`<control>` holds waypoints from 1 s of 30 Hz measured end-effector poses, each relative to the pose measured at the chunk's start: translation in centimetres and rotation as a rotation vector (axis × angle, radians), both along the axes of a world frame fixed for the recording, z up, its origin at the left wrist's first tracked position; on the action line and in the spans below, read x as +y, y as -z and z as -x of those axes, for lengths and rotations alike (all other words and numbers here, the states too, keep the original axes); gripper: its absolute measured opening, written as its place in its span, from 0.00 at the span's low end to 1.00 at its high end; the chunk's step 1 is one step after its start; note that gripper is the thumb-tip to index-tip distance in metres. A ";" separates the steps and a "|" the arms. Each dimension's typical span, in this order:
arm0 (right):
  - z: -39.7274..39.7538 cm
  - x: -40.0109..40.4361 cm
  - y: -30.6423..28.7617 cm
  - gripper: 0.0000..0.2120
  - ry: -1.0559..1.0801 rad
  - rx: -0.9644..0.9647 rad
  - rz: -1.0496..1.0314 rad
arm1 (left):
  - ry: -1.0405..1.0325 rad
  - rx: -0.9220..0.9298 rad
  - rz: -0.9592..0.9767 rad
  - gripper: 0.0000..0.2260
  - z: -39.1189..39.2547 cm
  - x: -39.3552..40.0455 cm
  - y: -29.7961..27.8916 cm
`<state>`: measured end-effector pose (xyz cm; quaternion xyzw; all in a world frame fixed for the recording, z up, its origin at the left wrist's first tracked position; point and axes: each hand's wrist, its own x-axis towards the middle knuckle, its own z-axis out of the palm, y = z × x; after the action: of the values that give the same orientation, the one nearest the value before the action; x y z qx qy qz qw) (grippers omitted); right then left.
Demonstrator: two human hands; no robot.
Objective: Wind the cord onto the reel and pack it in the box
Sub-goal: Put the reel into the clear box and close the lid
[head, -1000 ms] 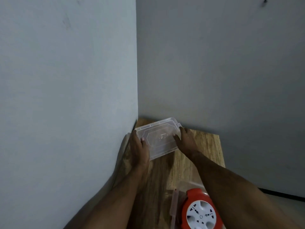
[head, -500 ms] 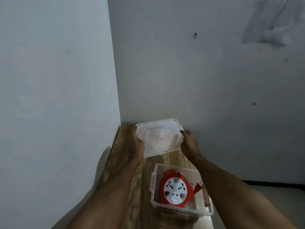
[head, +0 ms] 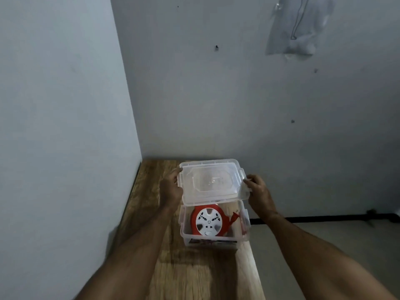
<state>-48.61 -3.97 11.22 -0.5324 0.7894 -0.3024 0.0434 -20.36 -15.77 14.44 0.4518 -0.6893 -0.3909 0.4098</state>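
Your two arms come into view bare from the lower edge, one from about 7 o'clock and the other from about 5 o'clock, with no sleeve showing on either forearm. Your bare left hand (head: 172, 191) and bare right hand (head: 259, 192) carry no glove, and no ring, watch or wristband can be made out. The knuckles and short fingers (head: 251, 180) show plainly in the dim light.

Wooden table (head: 194, 276); clear box (head: 214, 239) resting on it.
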 end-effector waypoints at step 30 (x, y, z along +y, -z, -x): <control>-4.0 3.2 1.9 0.15 0.181 -0.171 -0.037 | -0.127 -0.575 -0.052 0.17 -1.1 5.4 3.5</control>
<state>-44.64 -0.81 9.35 -0.4303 0.8332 -0.3346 0.0928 -19.28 -10.38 10.95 0.5965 -0.7373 -0.2379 0.2098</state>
